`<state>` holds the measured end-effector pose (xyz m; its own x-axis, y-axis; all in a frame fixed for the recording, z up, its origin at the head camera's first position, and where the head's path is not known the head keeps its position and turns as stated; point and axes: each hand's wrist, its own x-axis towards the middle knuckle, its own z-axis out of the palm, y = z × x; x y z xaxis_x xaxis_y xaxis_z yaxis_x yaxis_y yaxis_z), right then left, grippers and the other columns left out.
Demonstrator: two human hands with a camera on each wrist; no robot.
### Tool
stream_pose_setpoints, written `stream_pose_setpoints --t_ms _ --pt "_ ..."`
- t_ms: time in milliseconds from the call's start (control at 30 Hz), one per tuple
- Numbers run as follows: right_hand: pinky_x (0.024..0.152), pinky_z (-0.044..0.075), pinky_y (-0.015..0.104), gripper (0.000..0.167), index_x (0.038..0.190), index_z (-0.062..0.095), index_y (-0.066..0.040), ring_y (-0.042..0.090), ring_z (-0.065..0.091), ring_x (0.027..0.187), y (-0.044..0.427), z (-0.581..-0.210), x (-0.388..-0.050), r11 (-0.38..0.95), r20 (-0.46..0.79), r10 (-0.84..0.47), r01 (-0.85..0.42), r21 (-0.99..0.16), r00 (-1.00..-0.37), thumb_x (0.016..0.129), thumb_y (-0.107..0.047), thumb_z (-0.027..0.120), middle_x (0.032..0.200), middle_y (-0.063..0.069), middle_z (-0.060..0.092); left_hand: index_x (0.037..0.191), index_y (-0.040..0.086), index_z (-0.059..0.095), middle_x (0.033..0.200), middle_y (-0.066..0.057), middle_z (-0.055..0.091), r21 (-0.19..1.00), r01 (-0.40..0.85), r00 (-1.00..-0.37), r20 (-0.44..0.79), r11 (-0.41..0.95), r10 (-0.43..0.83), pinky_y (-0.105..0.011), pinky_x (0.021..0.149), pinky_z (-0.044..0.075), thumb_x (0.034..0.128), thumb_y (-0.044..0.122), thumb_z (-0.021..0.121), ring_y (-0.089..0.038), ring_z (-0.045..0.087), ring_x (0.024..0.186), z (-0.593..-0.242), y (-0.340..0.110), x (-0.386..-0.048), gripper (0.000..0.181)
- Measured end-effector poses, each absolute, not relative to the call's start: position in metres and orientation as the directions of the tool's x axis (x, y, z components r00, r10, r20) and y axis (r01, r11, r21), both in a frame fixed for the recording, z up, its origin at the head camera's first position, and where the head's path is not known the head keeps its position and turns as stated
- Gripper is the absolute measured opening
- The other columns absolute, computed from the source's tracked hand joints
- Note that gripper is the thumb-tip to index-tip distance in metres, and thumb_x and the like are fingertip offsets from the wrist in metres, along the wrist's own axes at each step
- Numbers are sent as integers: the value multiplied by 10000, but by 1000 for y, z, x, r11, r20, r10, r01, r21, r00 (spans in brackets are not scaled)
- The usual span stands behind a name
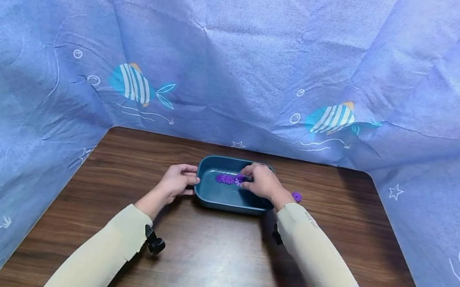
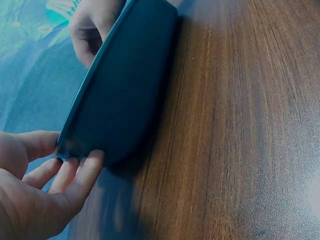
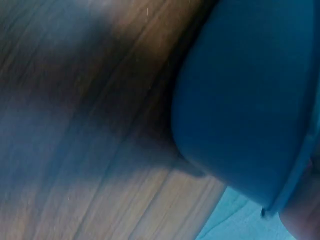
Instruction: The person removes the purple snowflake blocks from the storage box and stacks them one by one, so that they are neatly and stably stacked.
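Observation:
A dark blue rectangular tray (image 1: 222, 198) rests near the table's far edge. At its left end my left hand (image 1: 176, 182) holds the rim. The left wrist view shows the thumb at the rim and the fingers (image 2: 82, 175) against the outer wall. Inside the tray, my right hand (image 1: 263, 182) pinches a purple notched disc (image 1: 239, 180). More purple discs (image 1: 223, 179) lie left of it in a row on the tray's floor. In the right wrist view, the tray's outer wall (image 3: 245, 100) hides most of that hand.
Another purple disc (image 1: 296, 196) lies on the brown wooden table (image 1: 212, 260), just right of the tray and partly behind the right wrist. A blue cloth (image 1: 241, 66) with fish prints hangs behind the table and at both sides.

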<state>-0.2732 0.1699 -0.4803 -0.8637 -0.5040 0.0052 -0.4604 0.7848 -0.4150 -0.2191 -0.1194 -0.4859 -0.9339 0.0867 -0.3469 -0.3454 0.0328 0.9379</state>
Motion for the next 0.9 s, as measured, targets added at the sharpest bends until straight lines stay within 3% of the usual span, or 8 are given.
stream_pose_setpoints --t_ms 233,533,900 --pt "980 557 434 317 1219 738 -152 226 646 1100 160 -487 -270 847 -56 -457 -415 -330 -888 916 -229 793 1198 55 685 1440 -15 517 1371 -273 580 937 -348 -933 -349 31 90 -291 719 650 960 -14 656 -294 687 1068 -487 -120 -220 500" --pt "937 574 430 332 1234 730 -143 215 633 1036 155 -490 -271 865 -51 -468 -445 -233 -882 917 -217 794 1168 63 668 1445 -18 514 1375 -278 570 936 -351 -932 -351 24 91 -307 737 653 963 -16 658 -319 667 1115 -485 -120 -219 504" --pt "1000 554 454 372 1243 737 -145 236 639 1123 153 -492 -275 894 -115 -394 -351 -280 -912 896 -248 820 1202 73 697 1434 -21 525 1353 -266 583 936 -350 -932 -351 25 90 -314 734 654 959 -21 662 -268 686 1044 -485 -120 -219 495"
